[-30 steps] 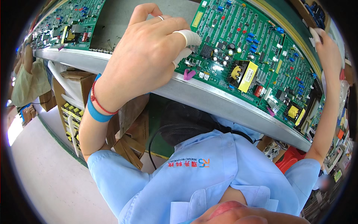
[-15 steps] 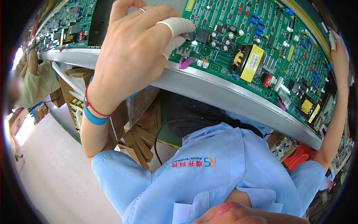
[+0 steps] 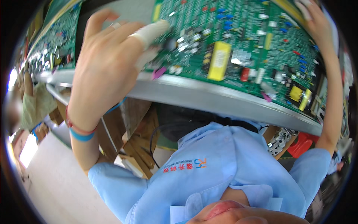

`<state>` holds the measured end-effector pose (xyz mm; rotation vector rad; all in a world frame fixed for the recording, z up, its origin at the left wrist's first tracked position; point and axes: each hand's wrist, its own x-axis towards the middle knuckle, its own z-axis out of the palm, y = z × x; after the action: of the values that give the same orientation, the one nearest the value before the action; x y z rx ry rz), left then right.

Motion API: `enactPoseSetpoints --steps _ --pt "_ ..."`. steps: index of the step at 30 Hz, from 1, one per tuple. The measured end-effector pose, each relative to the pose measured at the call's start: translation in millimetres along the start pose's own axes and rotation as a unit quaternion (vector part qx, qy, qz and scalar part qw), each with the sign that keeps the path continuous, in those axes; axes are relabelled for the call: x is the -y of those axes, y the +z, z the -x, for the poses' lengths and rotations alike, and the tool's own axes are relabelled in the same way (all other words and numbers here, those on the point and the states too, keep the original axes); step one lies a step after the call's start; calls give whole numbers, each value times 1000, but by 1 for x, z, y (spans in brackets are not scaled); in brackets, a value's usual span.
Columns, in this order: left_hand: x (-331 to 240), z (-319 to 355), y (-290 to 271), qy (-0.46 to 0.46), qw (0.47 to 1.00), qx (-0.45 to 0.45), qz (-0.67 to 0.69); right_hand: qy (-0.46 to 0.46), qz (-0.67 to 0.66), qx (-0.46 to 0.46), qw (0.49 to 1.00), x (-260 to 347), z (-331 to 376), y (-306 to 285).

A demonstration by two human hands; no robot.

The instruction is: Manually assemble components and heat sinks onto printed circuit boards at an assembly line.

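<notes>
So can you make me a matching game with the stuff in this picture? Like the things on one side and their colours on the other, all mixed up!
Things:
1. big circuit board
2. boxy part in the middle of that board
3. band on the left wrist
4. cover on a finger of the left hand

Colours:
A. white
B. green
C. blue
D. yellow

Right pairs: 1-B, 2-D, 3-C, 4-A

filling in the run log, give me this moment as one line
left hand: open, taped fingertip on large green circuit board | right hand: at board's far right edge, grip unclear | board on grey rail
</notes>
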<state>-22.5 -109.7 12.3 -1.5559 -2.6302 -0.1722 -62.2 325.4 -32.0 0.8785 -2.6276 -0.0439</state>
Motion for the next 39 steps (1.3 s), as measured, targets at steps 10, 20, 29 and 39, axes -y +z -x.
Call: enactPoseSetpoints --steps 10,20,29,39 --pt "-6 -156 -6 -73 990 2 123 122 -123 -18 985 17 -11 -12" --pt "-15 -280 93 11 989 -134 66 152 -112 16 982 -1 0 -11" --pt "4 -218 19 -90 989 -79 87 122 4 129 984 20 -17 -30" --pt "45 -10 -9 -259 897 -91 347 60 8 31 998 8 -3 18"
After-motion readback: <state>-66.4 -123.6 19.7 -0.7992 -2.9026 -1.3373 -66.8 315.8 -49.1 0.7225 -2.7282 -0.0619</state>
